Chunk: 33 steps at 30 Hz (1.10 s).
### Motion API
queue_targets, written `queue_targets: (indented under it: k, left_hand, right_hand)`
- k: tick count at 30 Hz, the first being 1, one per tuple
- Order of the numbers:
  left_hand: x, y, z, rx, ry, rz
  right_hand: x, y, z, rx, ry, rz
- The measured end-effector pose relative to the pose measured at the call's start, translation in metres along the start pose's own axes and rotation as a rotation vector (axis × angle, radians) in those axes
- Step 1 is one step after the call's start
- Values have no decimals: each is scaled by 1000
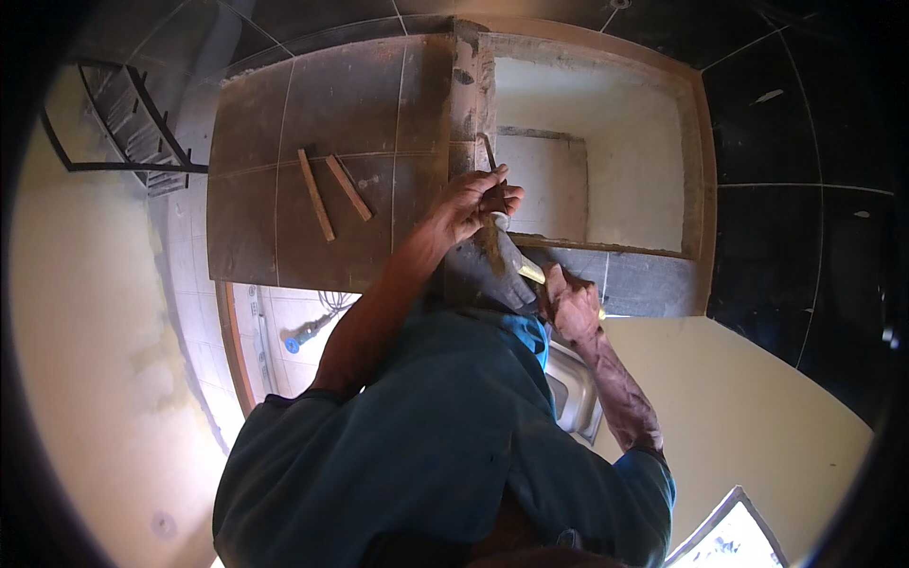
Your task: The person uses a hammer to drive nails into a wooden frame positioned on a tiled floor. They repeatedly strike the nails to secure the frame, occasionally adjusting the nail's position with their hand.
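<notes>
My left hand (473, 201) grips a thin metal chisel (489, 154), its far end at the left edge of a rectangular opening in the dark tiled counter (360, 104). Closed around the yellow handle of a hammer (511, 254) is my right hand (573, 305), lower and to the right. The hammer's pale striking face sits right by the chisel's near end, just under my left fingers. Whether the two touch, I cannot tell. Rough, chipped mortar (485, 71) runs along the opening's left edge.
Two narrow reddish-brown strips (315, 194) lie on the counter to the left. A corded power tool with a blue disc (293, 345) rests below the counter. A steel sink (574, 390) stands below right, behind my body. A black metal rack (133, 123) is at far left.
</notes>
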<state>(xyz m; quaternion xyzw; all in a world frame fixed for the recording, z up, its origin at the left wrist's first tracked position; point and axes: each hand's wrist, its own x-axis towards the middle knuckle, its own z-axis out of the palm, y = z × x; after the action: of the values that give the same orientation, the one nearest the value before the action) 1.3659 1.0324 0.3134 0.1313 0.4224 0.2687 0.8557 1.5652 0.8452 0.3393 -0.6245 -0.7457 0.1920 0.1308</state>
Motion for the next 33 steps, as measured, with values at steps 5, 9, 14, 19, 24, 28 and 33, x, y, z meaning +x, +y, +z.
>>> queue_targets:
  k: [5, 9, 14, 19, 24, 28, 33]
  left_hand:
    - [-1, -13, -16, 368, 97, 101]
    - [5, -12, -23, 620, 212, 203]
    - [-10, 26, 8, 1135, 81, 313]
    - [-12, -10, -10, 669, 78, 192]
    - [-1, -19, -12, 515, 158, 294]
    - [5, -15, -10, 439, 182, 267]
    - [10, -15, -16, 355, 192, 232]
  right_hand:
    - [-2, -19, -17, 65, 146, -23]
    - [5, -16, -13, 130, 122, 76]
    - [-5, -17, -15, 174, 145, 102]
    - [-3, -32, -23, 255, 125, 206]
    - [-5, -37, -17, 288, 122, 191]
    - [-6, -41, -19, 315, 101, 191]
    - [-6, -37, -18, 240, 97, 154]
